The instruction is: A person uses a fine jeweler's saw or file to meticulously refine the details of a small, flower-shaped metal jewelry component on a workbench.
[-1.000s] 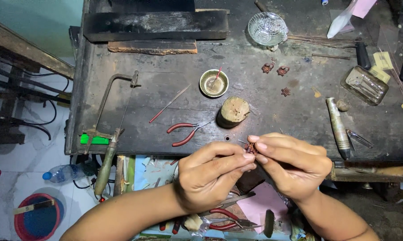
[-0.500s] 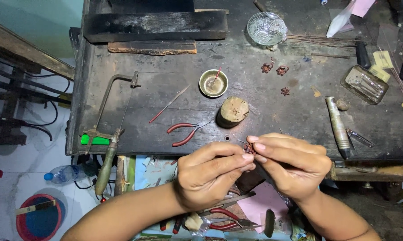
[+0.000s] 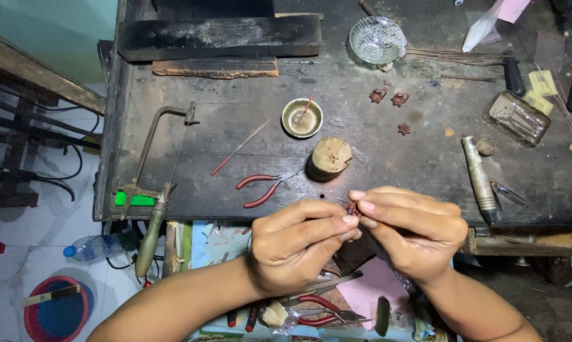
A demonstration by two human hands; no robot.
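1. I see both hands meeting at the near edge of the workbench [image 3: 172,152], a dark, scarred, stained wooden top.
2. Left hand [image 3: 298,244]: thumb and fingertips pressed together, pinching a small reddish copper ornament [image 3: 352,207]. It looks like fine wirework; detail too small to read.
3. Right hand [image 3: 415,231]: thumb and forefinger pinch the same ornament from the right side, fingertips nearly touching the left hand's.
4. Just far of the hands: a round wooden stump [image 3: 329,157], rough-cut top.
5. Left of the stump: red-handled pliers [image 3: 264,187], lying flat, and a thin needle file [image 3: 238,149] with a red grip.
6. Far of the stump: small brass bowl [image 3: 302,117], a thin stick leaning in it.
7. Left edge: jeweller's saw [image 3: 159,183], metal frame, worn wooden handle hanging off the near edge.
8. Far right: three more copper ornaments [image 3: 390,101] loose on the bench, a cut-glass bowl [image 3: 377,39], a rectangular glass dish [image 3: 515,117].
9. Right: dull cylindrical metal tool [image 3: 479,178] beside tweezers [image 3: 507,193].
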